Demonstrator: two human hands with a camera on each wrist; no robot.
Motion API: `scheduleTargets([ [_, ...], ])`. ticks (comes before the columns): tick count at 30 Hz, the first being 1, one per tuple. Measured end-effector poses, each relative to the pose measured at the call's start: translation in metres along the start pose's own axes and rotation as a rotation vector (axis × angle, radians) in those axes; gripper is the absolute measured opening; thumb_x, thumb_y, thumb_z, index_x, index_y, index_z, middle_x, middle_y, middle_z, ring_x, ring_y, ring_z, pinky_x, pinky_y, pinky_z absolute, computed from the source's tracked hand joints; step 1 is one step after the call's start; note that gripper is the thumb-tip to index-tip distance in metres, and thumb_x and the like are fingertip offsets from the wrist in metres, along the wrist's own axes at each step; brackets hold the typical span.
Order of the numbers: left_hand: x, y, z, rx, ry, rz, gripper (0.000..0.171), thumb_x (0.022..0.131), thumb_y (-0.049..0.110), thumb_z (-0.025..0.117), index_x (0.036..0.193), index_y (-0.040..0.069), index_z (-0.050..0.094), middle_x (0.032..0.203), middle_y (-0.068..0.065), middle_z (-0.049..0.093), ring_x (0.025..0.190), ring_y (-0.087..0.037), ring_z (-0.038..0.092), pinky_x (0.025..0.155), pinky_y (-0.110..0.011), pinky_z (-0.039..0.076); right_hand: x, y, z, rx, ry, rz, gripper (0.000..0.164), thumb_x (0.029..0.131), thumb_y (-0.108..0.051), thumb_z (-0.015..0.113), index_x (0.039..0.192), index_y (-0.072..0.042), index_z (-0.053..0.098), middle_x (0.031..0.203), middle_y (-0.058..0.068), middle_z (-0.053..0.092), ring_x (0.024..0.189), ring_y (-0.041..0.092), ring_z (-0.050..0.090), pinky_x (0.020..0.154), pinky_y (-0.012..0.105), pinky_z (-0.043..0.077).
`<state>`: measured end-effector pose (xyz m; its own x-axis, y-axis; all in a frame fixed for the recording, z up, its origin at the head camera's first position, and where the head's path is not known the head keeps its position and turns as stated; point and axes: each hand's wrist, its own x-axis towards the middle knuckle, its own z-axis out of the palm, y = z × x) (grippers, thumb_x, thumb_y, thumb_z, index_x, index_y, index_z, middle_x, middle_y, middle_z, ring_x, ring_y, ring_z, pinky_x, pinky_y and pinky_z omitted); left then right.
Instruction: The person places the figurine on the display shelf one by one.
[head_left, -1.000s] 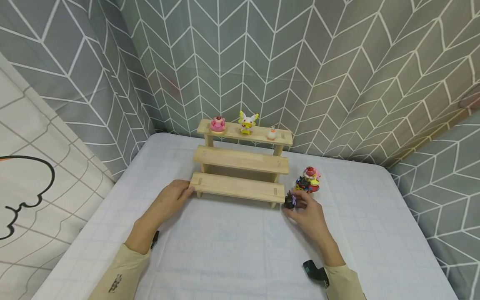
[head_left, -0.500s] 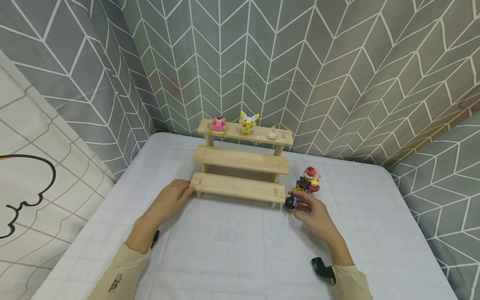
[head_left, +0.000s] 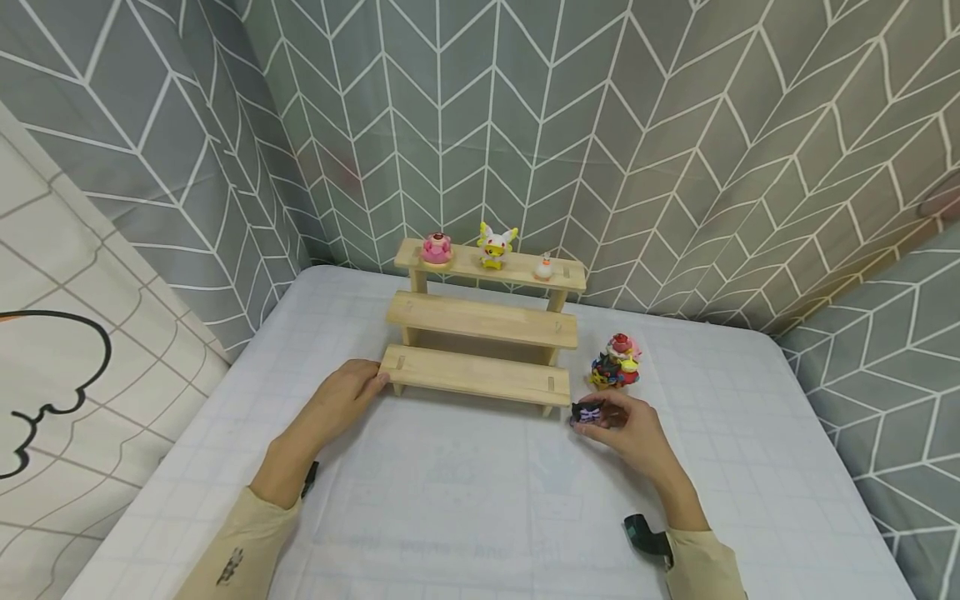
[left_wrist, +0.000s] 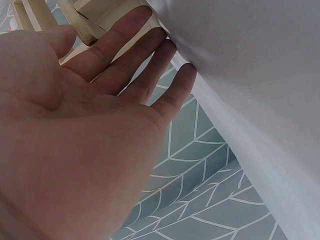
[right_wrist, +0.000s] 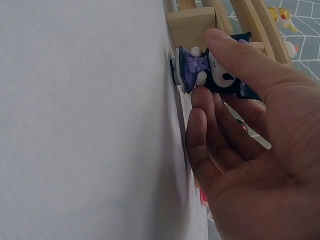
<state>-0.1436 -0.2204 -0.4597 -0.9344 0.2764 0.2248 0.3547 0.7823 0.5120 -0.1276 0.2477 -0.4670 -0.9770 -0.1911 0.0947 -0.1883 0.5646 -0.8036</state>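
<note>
My right hand (head_left: 626, 429) pinches a small black and purple toy figurine (head_left: 587, 413) between thumb and fingers, just off the right end of the lowest shelf. In the right wrist view the figurine (right_wrist: 197, 67) shows a white face, a black hood and a purple dress, its base close over the white cloth. My left hand (head_left: 348, 396) rests at the left end of the lowest shelf of a three-tier wooden stand (head_left: 480, 375). Its fingers (left_wrist: 127, 70) are nearly straight in the left wrist view, and the thumb lies by the wood.
On the top shelf stand a pink figurine (head_left: 437, 248), a white and yellow figurine (head_left: 495, 246) and a small white one (head_left: 543, 267). A cluster of colourful figurines (head_left: 617, 362) sits right of the stand. Patterned grey curtains (head_left: 525, 125) enclose the white-clothed table (head_left: 450, 508).
My right hand has shifted slightly right and toward me, turning the figurine so more of its purple shows. The left hand has kept its place at the stand.
</note>
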Motion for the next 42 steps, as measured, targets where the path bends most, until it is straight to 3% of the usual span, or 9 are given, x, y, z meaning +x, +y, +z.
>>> scheduleTargets([
  [9, 0.000, -0.001, -0.001, -0.007, -0.006, -0.003, 0.025, 0.110, 0.017, 0.056, 0.114, -0.002, 0.071, 0.120, -0.023, 0.071, 0.121, -0.041, 0.064, 0.104, -0.058, 0.051, 0.001, 0.002, 0.001, -0.017, 0.000, -0.026, 0.038, 0.083, -0.020, 0.093, 0.116, -0.012, 0.076, 0.102, 0.004, 0.074, 0.085, 0.013, 0.068, 0.076, 0.020, 0.057],
  [19, 0.001, -0.002, 0.002, -0.017, -0.024, -0.016, 0.025, 0.111, 0.018, 0.057, 0.113, -0.002, 0.072, 0.122, -0.023, 0.070, 0.123, -0.041, 0.063, 0.105, -0.058, 0.051, -0.003, -0.007, 0.000, 0.005, 0.117, -0.029, 0.038, 0.084, -0.015, 0.092, 0.117, -0.007, 0.076, 0.096, 0.007, 0.071, 0.085, 0.016, 0.063, 0.074, 0.018, 0.058],
  [23, 0.000, 0.000, 0.000, -0.016, -0.031, -0.021, 0.026, 0.111, 0.019, 0.056, 0.114, -0.002, 0.071, 0.123, -0.023, 0.070, 0.123, -0.041, 0.063, 0.105, -0.058, 0.050, -0.003, -0.020, -0.002, 0.031, 0.154, -0.062, 0.036, 0.086, -0.015, 0.090, 0.118, -0.007, 0.075, 0.100, 0.007, 0.071, 0.089, 0.019, 0.064, 0.072, 0.019, 0.059],
  [30, 0.000, 0.000, -0.002, -0.015, -0.034, -0.038, 0.028, 0.112, 0.020, 0.055, 0.115, -0.003, 0.071, 0.124, -0.024, 0.069, 0.124, -0.041, 0.062, 0.106, -0.058, 0.050, 0.005, -0.028, -0.008, 0.042, 0.189, -0.117, 0.036, 0.089, -0.016, 0.088, 0.121, -0.008, 0.074, 0.106, 0.007, 0.076, 0.091, 0.011, 0.072, 0.084, 0.031, 0.063],
  [38, 0.000, -0.002, -0.002, -0.018, -0.028, -0.027, 0.028, 0.112, 0.019, 0.054, 0.115, -0.003, 0.071, 0.124, -0.023, 0.070, 0.124, -0.042, 0.062, 0.106, -0.059, 0.050, 0.012, -0.047, -0.005, 0.053, 0.183, -0.137, 0.037, 0.087, -0.012, 0.088, 0.121, -0.007, 0.074, 0.106, 0.010, 0.077, 0.089, 0.009, 0.072, 0.080, 0.025, 0.062],
  [42, 0.001, -0.003, 0.001, -0.022, -0.027, -0.025, 0.026, 0.111, 0.019, 0.055, 0.112, -0.002, 0.072, 0.123, -0.023, 0.070, 0.124, -0.041, 0.063, 0.106, -0.058, 0.050, 0.016, -0.057, -0.001, 0.058, 0.194, -0.132, 0.036, 0.087, -0.017, 0.089, 0.119, -0.009, 0.075, 0.104, 0.007, 0.077, 0.090, 0.011, 0.071, 0.081, 0.030, 0.063],
])
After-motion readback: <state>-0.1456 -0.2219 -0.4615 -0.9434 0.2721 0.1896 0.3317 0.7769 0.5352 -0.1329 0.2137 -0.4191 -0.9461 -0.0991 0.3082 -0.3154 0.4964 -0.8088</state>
